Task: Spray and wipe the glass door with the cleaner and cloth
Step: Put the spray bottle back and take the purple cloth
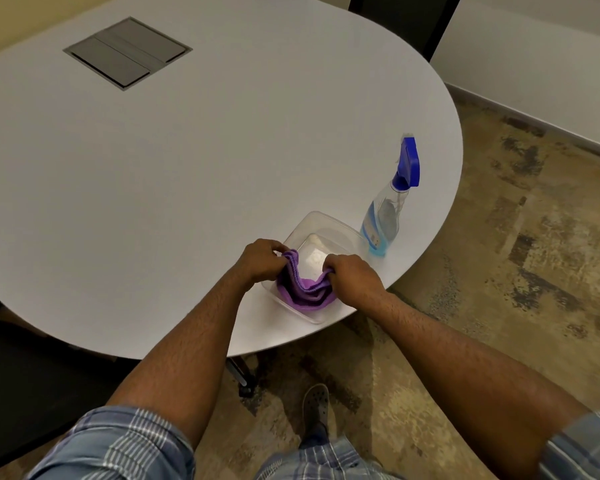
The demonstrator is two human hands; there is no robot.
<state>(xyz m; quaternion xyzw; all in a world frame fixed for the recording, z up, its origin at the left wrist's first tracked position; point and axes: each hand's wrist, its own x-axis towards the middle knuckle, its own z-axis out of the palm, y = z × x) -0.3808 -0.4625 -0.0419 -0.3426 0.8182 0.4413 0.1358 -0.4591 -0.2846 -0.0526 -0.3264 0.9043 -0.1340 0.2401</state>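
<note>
A purple cloth point(305, 292) hangs folded between my two hands over a clear plastic container point(326, 233) near the table's front edge. My left hand point(262, 259) grips the cloth's left end and my right hand point(352, 275) grips its right end. A clear spray bottle point(383, 216) with a blue trigger head and a little blue liquid stands upright just right of the container, untouched. No glass door is in view.
The white rounded table point(187, 168) has a grey metal cable hatch point(127, 51) at the far left. A dark chair point(32, 375) stands at the lower left. Patterned carpet point(516, 254) and a white wall lie to the right. My foot in a grey shoe point(316, 403) is below the table edge.
</note>
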